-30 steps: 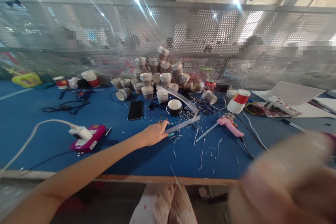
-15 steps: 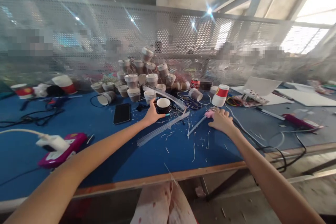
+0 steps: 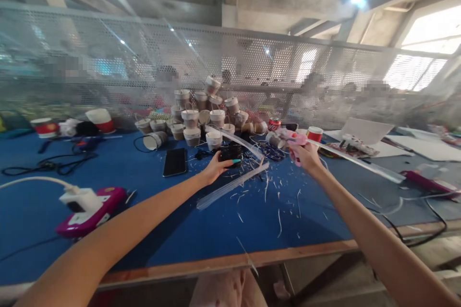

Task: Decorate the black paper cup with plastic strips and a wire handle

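Observation:
My left hand (image 3: 215, 169) grips a small black cup (image 3: 230, 152), which is tipped so that its dark side faces me. My right hand (image 3: 309, 156) is wrapped round the handle of a pink glue gun (image 3: 296, 140), raised off the table, with a long clear glue stick (image 3: 363, 163) reaching out behind it to the right. Below the cup lies a bundle of clear glue sticks (image 3: 230, 187). Behind it stands a pile of small grey-brown buckets (image 3: 190, 117) with white rims; another clear stick (image 3: 239, 138) leans from the pile.
A black phone (image 3: 175, 162) lies left of the cup. A magenta power strip (image 3: 91, 213) with a white plug sits at left. Whitish scraps litter the blue table (image 3: 259, 230). Red-and-white paper cups (image 3: 315, 134), a red can (image 3: 274, 123) and papers stand near the mesh screen (image 3: 252, 64).
My left hand let go of the glue sticks, took the black cup and tipped it. My right hand came in from the lower right, grasped the glue gun and lifted it.

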Demonstrator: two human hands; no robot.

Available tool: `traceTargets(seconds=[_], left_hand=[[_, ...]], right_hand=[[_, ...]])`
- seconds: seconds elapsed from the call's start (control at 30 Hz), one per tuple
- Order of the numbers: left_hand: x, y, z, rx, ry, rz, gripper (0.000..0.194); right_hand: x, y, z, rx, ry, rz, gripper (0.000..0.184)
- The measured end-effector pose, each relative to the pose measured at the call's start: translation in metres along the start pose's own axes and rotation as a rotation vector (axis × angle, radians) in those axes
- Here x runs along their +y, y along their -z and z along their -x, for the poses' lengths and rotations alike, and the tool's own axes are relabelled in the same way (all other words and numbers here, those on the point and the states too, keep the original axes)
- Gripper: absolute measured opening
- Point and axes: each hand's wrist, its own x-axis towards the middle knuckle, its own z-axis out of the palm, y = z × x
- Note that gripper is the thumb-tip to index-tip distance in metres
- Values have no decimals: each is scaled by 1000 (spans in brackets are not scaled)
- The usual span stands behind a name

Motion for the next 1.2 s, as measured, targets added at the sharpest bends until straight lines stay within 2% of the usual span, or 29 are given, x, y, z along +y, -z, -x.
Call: traceTargets(seconds=[0.07, 0.13, 0.2, 0.3, 0.43, 0.63, 0.97, 1.2], left_hand=[[0, 1, -1, 2, 26, 33, 57], [1, 2, 0, -14, 47, 35, 58], [2, 2, 1, -41, 76, 20, 57], [1, 3, 1, -87, 99, -8, 56], [-1, 3, 0, -98, 87, -50, 56], [0, 0, 2, -121, 72, -77, 53], [0, 0, 2, -86, 81, -61, 50], [0, 0, 3, -153, 59, -59, 52]], right_hand=[[-13, -21, -5, -73, -72, -287, 21], [-20, -42, -3, -118, -59, -498, 21], [-18, -59, 5, -136, -43, -579, 22], [-6, -71, 21, -197, -9, -631, 21], [3, -74, 36, -305, -15, -611, 15], [-1, -77, 42, -380, -91, -585, 16], [-5, -77, 43, -340, -124, -529, 18], [-7, -78, 43, -328, -158, -540, 17]])
